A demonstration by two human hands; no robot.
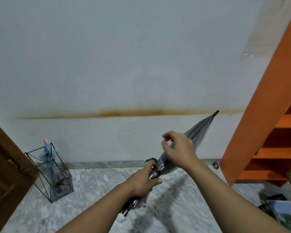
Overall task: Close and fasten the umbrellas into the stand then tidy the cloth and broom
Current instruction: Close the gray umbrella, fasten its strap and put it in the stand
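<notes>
Gripping folded grey umbrella [198,132] near its lower end, left hand [144,180] wraps fingers tight around bunched canopy. Right hand [178,148] rests over mid-canopy, fingers loosely curled, pinch unclear. Umbrella tilted, tip toward wall. Wire stand [53,172] at left, 2 umbrellas inside.

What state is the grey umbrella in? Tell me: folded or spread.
Folded. The grey umbrella has its canopy gathered along the shaft; the left hand grips it, the right hand is at the canopy. Whether the strap is fastened, cannot tell.

Both bare forearms reach forward, the left hand [142,179] clenched with its thumb pointing right, the right hand [179,149] higher, palm down, fingers loosely curled.
</notes>
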